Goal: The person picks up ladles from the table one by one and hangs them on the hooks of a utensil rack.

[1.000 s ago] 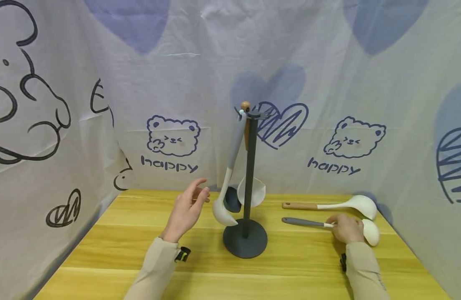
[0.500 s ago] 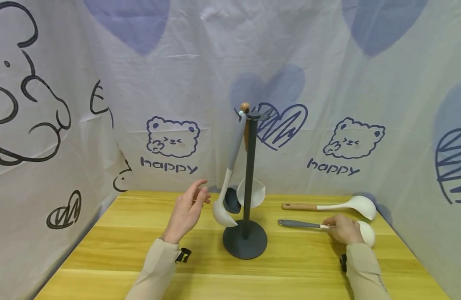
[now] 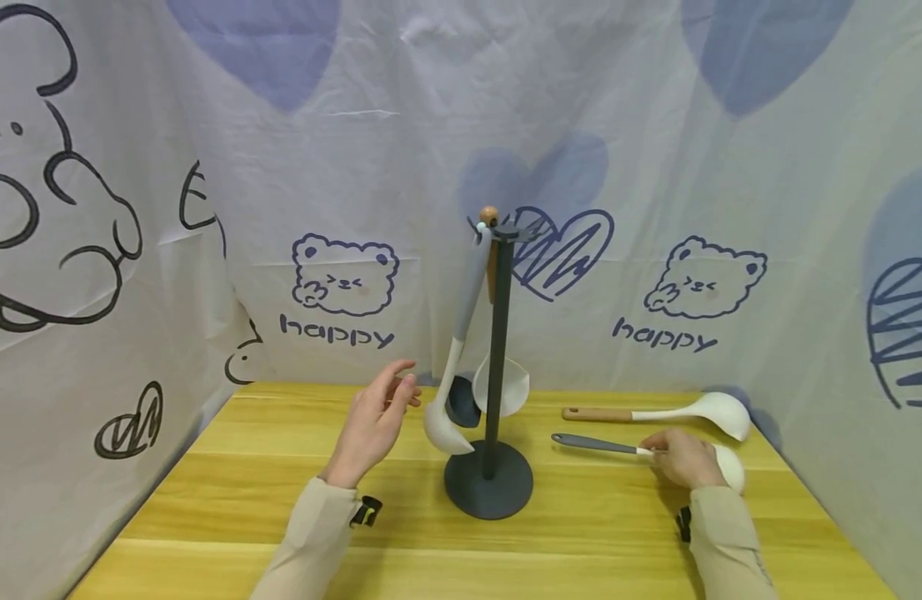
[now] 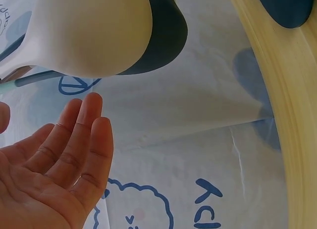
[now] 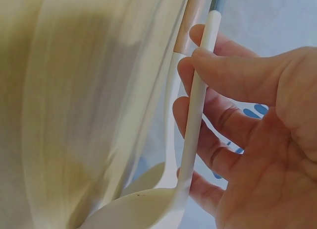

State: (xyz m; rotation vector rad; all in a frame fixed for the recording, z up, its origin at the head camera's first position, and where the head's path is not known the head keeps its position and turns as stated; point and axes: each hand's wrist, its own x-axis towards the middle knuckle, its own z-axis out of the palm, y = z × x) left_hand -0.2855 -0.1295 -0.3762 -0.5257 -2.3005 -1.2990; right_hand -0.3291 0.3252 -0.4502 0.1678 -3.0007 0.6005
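Note:
My right hand [image 3: 686, 460] pinches the white shaft of a grey-handled ladle [image 3: 594, 443] at the right of the table. In the right wrist view, the thumb and fingers hold this ladle [image 5: 195, 115], its bowl pointing down and left. My left hand [image 3: 373, 425] hovers left of the dark utensil stand [image 3: 489, 479], fingers relaxed and holding nothing. Nearest to it hangs another grey-handled white ladle [image 3: 448, 429] on the stand. The left wrist view shows my left hand [image 4: 59, 174] apart from that ladle's bowl [image 4: 94, 30].
Behind the held ladle lies a white ladle with a wooden handle [image 3: 599, 414]. A dark utensil head [image 3: 463, 404] and a white one [image 3: 513, 387] also hang from the stand. A printed cloth [image 3: 423, 167] rises behind the wooden table [image 3: 581, 542].
My right hand has shifted slightly left with the ladle, and the handle end has lifted a little. The left hand has stayed almost still.

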